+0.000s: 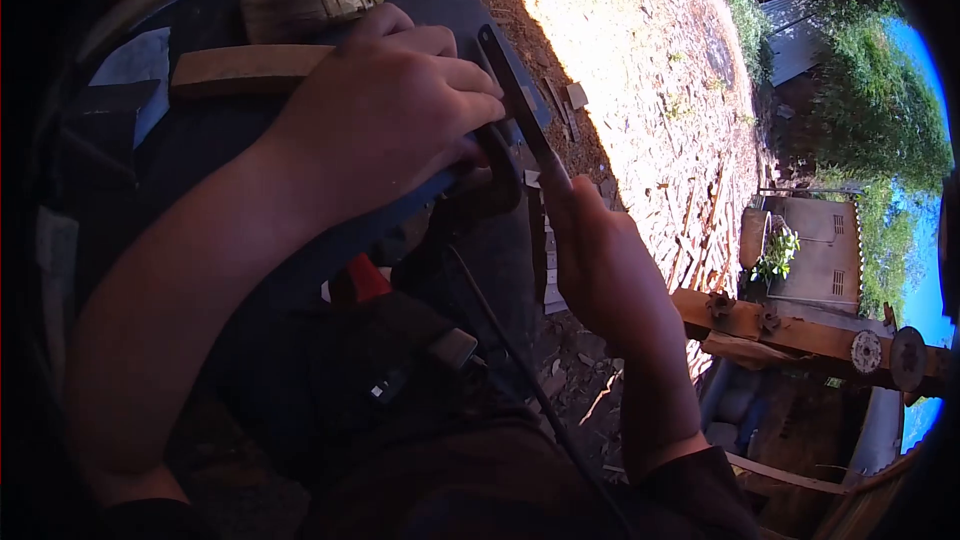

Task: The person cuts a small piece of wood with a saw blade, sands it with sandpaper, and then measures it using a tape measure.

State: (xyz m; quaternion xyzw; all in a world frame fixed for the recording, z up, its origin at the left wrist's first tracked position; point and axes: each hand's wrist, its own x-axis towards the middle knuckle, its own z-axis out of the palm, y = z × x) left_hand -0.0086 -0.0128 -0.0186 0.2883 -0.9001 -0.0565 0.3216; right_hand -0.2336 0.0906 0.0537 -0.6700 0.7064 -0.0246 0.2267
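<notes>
My right hand (595, 260) is closed around the lower end of a long flat dark metal tool (520, 100), which points up and to the left. At the dark work surface's edge, my left hand (425, 90) has its fingers bent together over a dark piece beside the tool; what they grip is hidden. A dark curved metal piece (505, 160) shows just below those fingers. Behind my left wrist lies a wooden block (245, 65). Above it rests a wide paintbrush (300, 0) with a blue-striped handle.
A folded cloth (135, 80) lies at the left of the dark work surface (215, 145). Below the surface are a red object (368, 278) and a dark cable (500, 330). Wood scraps litter the ground. A wooden beam (740, 315) with metal discs is at the right.
</notes>
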